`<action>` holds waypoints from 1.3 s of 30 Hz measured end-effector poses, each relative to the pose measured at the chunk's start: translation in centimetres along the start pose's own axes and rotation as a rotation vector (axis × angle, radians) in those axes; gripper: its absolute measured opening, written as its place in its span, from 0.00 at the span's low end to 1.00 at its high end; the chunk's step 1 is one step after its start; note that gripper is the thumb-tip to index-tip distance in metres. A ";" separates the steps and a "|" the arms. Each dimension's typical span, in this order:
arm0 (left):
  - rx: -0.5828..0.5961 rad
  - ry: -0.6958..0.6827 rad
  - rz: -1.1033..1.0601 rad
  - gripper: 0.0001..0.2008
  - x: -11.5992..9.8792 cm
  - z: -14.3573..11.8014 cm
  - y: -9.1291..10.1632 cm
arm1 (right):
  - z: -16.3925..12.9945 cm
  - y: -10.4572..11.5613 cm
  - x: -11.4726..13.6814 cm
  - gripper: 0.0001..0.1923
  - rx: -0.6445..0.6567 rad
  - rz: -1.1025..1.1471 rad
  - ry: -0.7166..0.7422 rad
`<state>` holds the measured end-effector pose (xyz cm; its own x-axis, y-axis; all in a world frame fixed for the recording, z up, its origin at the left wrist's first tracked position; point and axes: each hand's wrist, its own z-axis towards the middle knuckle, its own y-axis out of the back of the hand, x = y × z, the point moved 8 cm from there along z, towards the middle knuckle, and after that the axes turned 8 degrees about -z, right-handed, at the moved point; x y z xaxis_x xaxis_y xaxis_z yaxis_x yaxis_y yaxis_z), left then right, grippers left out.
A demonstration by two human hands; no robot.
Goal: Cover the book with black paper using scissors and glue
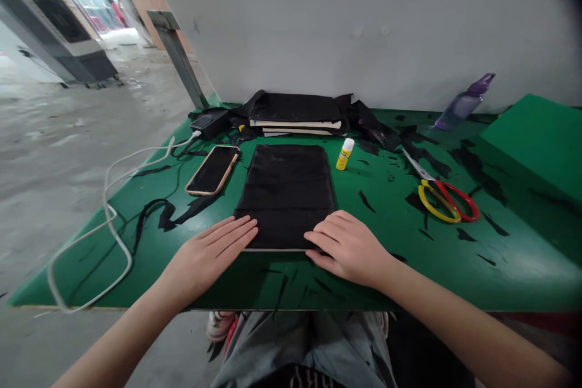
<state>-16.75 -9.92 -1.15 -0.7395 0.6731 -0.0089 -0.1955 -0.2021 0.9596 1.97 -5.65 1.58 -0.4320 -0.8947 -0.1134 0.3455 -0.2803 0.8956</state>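
Observation:
A flat book wrapped in creased black cover material [288, 188] lies in front of me, a thin pale edge showing along its near side. My left hand [207, 254] rests on its near left corner, fingers stretched out flat and together. At the near right corner, my right hand [348, 245] has its fingers bent over the top and its thumb at the near edge, pinching it. Just past the book's far right corner stands a yellow glue stick with a white cap [345, 154]. A phone in a pale case [213, 170] lies left of the book.
Black-covered books [295, 112] are stacked by the wall among black scraps [373, 124]. Scissors with red and yellow handles [448, 200] lie right. Farther back are a purple bottle [461, 103] and a green board [541, 139]. A white cable [107, 206] loops over the green table's left edge.

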 end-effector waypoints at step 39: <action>-0.123 -0.159 0.079 0.23 -2.3 1.8 1.2 | 0.2 -0.5 2.7 0.09 -0.003 -0.184 0.053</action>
<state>-14.08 -10.42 0.56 -0.6469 0.7532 0.1191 -0.2249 -0.3377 0.9140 0.49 -7.91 0.90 -0.4437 -0.8452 -0.2980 0.2675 -0.4423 0.8560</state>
